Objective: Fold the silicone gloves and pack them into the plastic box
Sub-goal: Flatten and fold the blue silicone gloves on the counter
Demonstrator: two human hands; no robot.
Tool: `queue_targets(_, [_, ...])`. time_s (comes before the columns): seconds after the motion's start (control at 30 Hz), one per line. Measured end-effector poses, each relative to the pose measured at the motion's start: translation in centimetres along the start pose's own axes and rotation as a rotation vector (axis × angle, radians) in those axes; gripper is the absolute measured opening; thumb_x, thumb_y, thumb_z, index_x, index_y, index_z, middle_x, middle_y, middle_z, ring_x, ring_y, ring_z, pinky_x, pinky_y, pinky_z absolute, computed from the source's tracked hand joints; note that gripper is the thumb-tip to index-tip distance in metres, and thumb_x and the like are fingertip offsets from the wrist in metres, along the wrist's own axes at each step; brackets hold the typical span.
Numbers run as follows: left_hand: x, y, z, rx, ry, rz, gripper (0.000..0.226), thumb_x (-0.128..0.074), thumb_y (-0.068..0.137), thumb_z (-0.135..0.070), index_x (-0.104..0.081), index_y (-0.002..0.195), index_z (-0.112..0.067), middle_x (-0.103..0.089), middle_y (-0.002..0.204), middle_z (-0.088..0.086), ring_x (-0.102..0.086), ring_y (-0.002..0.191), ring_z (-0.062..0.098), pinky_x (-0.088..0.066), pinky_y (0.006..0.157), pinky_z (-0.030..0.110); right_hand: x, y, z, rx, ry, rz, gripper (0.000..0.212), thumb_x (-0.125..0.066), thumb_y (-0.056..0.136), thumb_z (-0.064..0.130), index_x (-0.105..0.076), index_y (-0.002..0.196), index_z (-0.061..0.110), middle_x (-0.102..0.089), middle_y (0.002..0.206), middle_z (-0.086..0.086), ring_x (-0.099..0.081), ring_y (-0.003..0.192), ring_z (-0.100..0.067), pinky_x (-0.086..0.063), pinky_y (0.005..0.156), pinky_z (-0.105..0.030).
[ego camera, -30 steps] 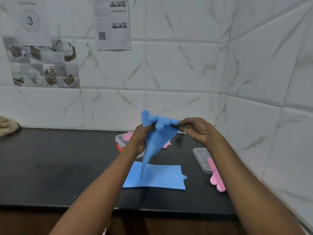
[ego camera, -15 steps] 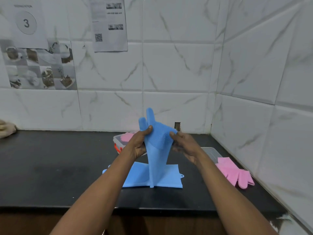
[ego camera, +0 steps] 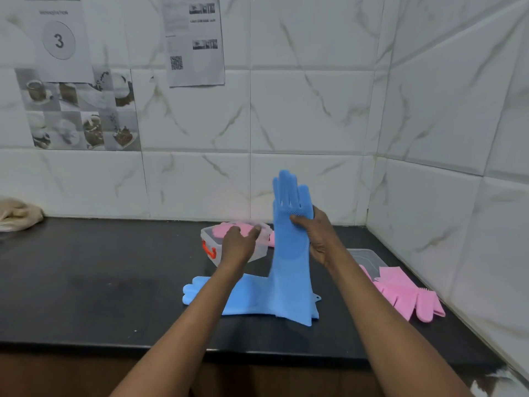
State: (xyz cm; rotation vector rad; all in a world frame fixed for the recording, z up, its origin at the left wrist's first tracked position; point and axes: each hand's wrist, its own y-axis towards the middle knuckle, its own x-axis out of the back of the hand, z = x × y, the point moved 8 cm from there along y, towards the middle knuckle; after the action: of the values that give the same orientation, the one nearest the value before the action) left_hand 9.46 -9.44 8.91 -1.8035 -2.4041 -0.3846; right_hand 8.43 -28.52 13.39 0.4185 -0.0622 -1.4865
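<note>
My right hand (ego camera: 317, 236) grips a blue silicone glove (ego camera: 290, 253) at its palm and holds it upright, fingers up, cuff touching the counter. My left hand (ego camera: 239, 243) is open beside it, fingers apart, holding nothing, in front of the clear plastic box (ego camera: 210, 239) with orange clasps. A pink glove (ego camera: 229, 229) lies in that box. A second blue glove (ego camera: 252, 296) lies flat on the black counter, partly under my left forearm. Another pink glove (ego camera: 409, 293) lies at the right.
The clear box lid (ego camera: 365, 257) lies on the counter behind the right pink glove. A beige cloth (ego camera: 17, 213) sits at the far left against the tiled wall. The counter's front edge (ego camera: 86, 346) runs across the bottom. Walls close the back and right.
My left hand let go of the blue glove and dropped toward the box. The right hand now holds the glove alone, stretched straight upright.
</note>
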Motion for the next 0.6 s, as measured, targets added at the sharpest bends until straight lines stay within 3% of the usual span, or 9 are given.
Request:
queue_targets(0.07, [-0.1, -1.2, 0.6, 0.003, -0.204, 0.015, 0.06, -0.045, 0.094, -0.057, -0.058, 0.127, -0.009, -0.065, 0.109, 0.004, -0.059, 0.093, 0.02, -0.047, 0.076, 0.033, -1.0, 0.0, 2.6, 0.125, -0.272, -0.002, 0.027, -0.056, 0.091, 0.003, -0.058, 0.117, 0.008, -0.066, 0.113, -0.019, -0.067, 0.097, -0.032, -0.055, 0.087, -0.046])
queue_targets(0.17, [-3.3, -3.7, 1.1, 0.272, -0.844, 0.389, 0.078, -0.035, 0.082, -0.08, -0.06, 0.122, -0.018, -0.065, 0.116, 0.01, -0.061, 0.106, 0.035, -0.048, 0.09, 0.044, -4.7, -1.6, 4.1, 0.234, -0.663, 0.127, 0.02, -0.059, 0.09, 0.018, -0.051, 0.108, 0.013, -0.065, 0.096, -0.004, -0.065, 0.087, -0.029, -0.053, 0.069, -0.036])
queue_targets(0.23, [-4.1, -4.4, 1.0, 0.353, -1.13, 0.462, 0.072, -0.035, 0.085, -0.074, -0.066, 0.108, -0.013, -0.073, 0.1, 0.012, -0.068, 0.098, 0.035, -0.054, 0.085, 0.047, -7.9, -3.3, 1.7, 0.114, -0.8, 0.355, 0.036, -0.067, 0.082, 0.039, -0.049, 0.11, 0.025, -0.067, 0.101, 0.004, -0.068, 0.091, -0.02, -0.053, 0.072, -0.03])
queue_targets(0.3, [-4.1, -4.3, 1.6, 0.407, -1.294, 0.383, 0.051, -0.027, 0.101, -0.047, -0.058, 0.088, -0.009, -0.072, 0.067, 0.006, -0.068, 0.072, 0.02, -0.055, 0.067, 0.03, -8.5, -4.5, -0.3, 0.059, -0.873, 0.414, 0.056, -0.068, 0.072, 0.061, -0.053, 0.117, 0.031, -0.064, 0.118, 0.01, -0.062, 0.107, -0.009, -0.051, 0.088, -0.028])
queue_targets(0.37, [-3.2, -4.4, 2.0, 0.444, -1.412, 0.296, 0.036, -0.029, 0.102, -0.034, -0.053, 0.087, -0.012, -0.067, 0.076, 0.006, -0.06, 0.08, 0.02, -0.051, 0.073, 0.033, -5.5, -4.4, 0.3, 0.123, -0.812, 0.173, 0.052, -0.062, 0.075, 0.065, -0.061, 0.112, 0.029, -0.065, 0.115, 0.013, -0.06, 0.108, -0.006, -0.048, 0.092, -0.028])
queue_targets(0.43, [-2.7, -4.0, 1.3, 0.46, -1.52, 0.382, 0.014, -0.048, 0.09, -0.026, -0.055, 0.099, -0.019, -0.062, 0.101, 0.002, -0.057, 0.106, 0.019, -0.043, 0.101, 0.031, -0.1, -4.1, 0.5, 0.114, -0.721, -0.162, 0.048, -0.055, 0.083, 0.064, -0.065, 0.099, 0.02, -0.069, 0.098, 0.003, -0.064, 0.095, -0.015, -0.049, 0.083, -0.032])
queue_targets(0.47, [-2.2, -3.8, 0.7, 0.44, -1.536, 0.422, 0.023, -0.054, 0.083, -0.025, -0.052, 0.105, -0.023, -0.058, 0.11, -0.003, -0.051, 0.114, 0.018, -0.035, 0.11, 0.031, 2.3, -4.2, -0.4, 0.029, -0.66, -0.255, 0.055, -0.054, 0.083, 0.067, -0.063, 0.092, 0.013, -0.066, 0.085, -0.005, -0.065, 0.084, -0.021, -0.049, 0.078, -0.034])
queue_targets(0.53, [-1.7, -3.5, -0.1, 0.407, -1.522, 0.429, 0.025, -0.054, 0.083, -0.029, -0.047, 0.107, -0.025, -0.054, 0.116, -0.005, -0.05, 0.113, 0.021, -0.029, 0.112, 0.035, 4.5, -4.9, -4.8, -0.311, -0.373, -0.241, 0.072, -0.055, 0.075, 0.076, -0.057, 0.091, 0.006, -0.06, 0.078, -0.016, -0.064, 0.074, -0.03, -0.052, 0.073, -0.039])
queue_targets(0.6, [-2.4, -3.4, -1.2, 0.404, -1.5, 0.487, 0.012, -0.049, 0.089, -0.033, -0.051, 0.096, -0.023, -0.06, 0.102, 0.0, -0.057, 0.095, 0.025, -0.039, 0.099, 0.037, 2.9, -6.1, -9.1, -0.605, 0.108, -0.112, 0.077, -0.061, 0.076, 0.07, -0.057, 0.105, -0.002, -0.062, 0.104, -0.026, -0.066, 0.094, -0.039, -0.054, 0.085, -0.052])
